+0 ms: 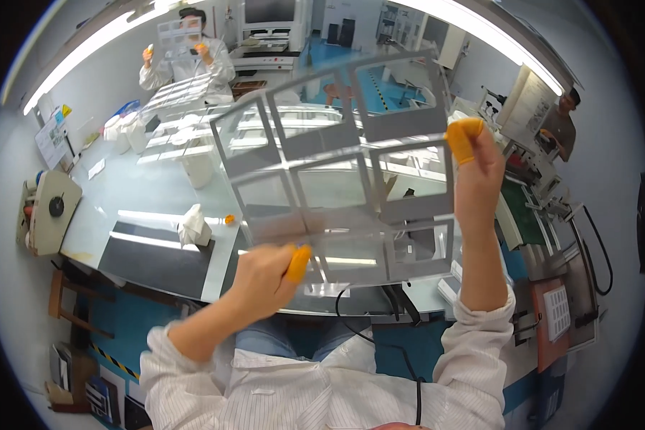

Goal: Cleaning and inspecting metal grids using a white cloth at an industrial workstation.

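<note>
A clear sheet (337, 205) with a grid of grey-bordered rectangular windows is held up tilted above the worktable. My right hand (478, 172) pinches its right edge, an orange finger cot over a fingertip. My left hand (265, 281) is closed at the sheet's lower left corner, also with an orange finger cot; the forearm is slightly blurred, and the exact grip is hidden. A faint, smeared hand shape shows in the sheet above my left hand. Through the sheet I see more panels of the same look lying in a row on the table.
Left of the sheet, a white tissue bundle (194, 226) sits on a dark mat (154, 261) beside a small orange piece (229, 219). White cups (197, 170) support panels farther back. A co-worker (190, 61) holds up a similar sheet; another person (560, 125) stands far right. A black cable (387, 342) hangs before me.
</note>
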Action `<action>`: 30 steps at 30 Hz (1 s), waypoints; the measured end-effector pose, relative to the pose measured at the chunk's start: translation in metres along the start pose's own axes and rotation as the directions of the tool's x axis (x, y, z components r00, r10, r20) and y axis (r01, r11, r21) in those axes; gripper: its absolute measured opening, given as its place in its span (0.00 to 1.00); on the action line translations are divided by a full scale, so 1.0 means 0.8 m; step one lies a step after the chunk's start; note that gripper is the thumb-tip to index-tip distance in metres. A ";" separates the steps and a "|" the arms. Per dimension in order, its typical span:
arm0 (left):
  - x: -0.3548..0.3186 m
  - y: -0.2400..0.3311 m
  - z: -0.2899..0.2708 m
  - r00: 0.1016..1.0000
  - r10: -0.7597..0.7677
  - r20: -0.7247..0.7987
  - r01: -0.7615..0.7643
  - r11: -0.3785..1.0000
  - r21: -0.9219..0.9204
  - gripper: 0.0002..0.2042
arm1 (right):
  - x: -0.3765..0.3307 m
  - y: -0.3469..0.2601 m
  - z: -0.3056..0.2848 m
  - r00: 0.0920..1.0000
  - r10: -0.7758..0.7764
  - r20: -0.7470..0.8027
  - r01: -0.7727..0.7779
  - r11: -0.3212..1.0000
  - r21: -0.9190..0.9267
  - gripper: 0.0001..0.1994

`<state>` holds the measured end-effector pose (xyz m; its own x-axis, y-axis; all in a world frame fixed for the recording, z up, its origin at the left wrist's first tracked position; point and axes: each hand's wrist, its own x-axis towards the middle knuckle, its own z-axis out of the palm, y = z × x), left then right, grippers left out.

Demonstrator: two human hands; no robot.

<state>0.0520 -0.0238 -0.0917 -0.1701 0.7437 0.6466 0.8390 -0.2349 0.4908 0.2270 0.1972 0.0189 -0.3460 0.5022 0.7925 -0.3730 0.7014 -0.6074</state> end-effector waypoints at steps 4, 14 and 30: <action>-0.156 -0.084 -0.017 0.573 -0.689 0.444 0.819 0.489 -0.300 0.13 | 0.060 -0.022 -0.019 0.974 -0.021 -0.227 0.039 0.996 0.076 0.09; -0.415 -0.216 -0.105 -0.149 -0.796 0.586 0.901 -0.353 -0.251 0.17 | 0.144 -0.079 0.005 0.946 -0.097 -0.308 0.217 0.897 0.384 0.05; -0.388 -0.304 -0.033 -0.002 -0.599 0.801 0.926 0.301 0.227 0.17 | 0.155 -0.154 0.041 0.902 -0.082 -0.425 0.265 0.880 0.393 0.07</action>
<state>-0.1127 -0.2140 -0.3964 -0.0885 0.6403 -0.7630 0.2121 0.7605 0.6137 0.2017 0.1562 0.1905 0.0842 0.6104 0.7876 -0.7586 0.5517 -0.3465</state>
